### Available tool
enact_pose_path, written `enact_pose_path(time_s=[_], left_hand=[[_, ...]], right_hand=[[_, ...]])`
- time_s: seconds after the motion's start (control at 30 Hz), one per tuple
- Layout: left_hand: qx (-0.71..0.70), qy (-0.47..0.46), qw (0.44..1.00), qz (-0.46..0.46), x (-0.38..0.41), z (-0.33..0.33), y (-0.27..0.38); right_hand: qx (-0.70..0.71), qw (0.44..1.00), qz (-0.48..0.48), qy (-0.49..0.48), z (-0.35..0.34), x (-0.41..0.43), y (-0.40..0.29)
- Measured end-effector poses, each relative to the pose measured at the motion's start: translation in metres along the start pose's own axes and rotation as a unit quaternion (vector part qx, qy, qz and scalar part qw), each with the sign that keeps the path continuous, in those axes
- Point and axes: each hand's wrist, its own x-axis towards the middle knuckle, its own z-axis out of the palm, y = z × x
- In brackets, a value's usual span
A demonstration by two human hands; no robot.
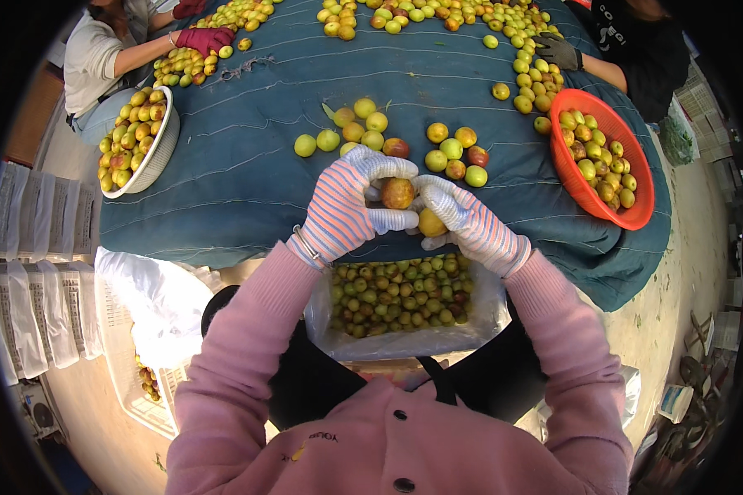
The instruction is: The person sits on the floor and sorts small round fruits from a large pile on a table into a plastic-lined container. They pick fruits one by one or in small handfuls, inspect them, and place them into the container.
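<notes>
My left hand (347, 201), in a striped knit glove, pinches a round reddish-brown jujube (397, 193) between thumb and fingers. My right hand (470, 223), gloved alike, curls around a yellow-brown jujube (432, 223), its fingertips close to the left hand's fruit. Both hands hover over the near edge of a table spread with a dark teal quilted cloth (241, 167). Just beyond them lie two loose clusters of jujubes, one on the left (353, 131) and one on the right (452, 148). Below, between my knees, stands a plastic-lined crate (402, 352) full of greenish-brown jujubes (402, 297).
A white basket (168, 142) of jujubes stands at the table's left, a red-orange basket (641, 204) at its right. Two people sort more fruit: a maroon-gloved hand (207, 40) at far left, a grey-gloved hand (558, 51) at far right. White crates (130, 371) sit at floor left.
</notes>
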Motion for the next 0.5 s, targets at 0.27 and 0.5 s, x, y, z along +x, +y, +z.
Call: enact_pose_path(time_s=[0.27,0.5], left_hand=[[-0.059,0.173,0.981,-0.072,0.008,-0.021,-0.017],[-0.371,0.35,0.834,-0.209,-0.002,-0.043,-0.069]], right_hand=[[0.122,0.988,-0.084,0.047,-0.036,-0.017,-0.023],[-0.212,0.778,-0.234,0.544,-0.159,-0.06,-0.053]])
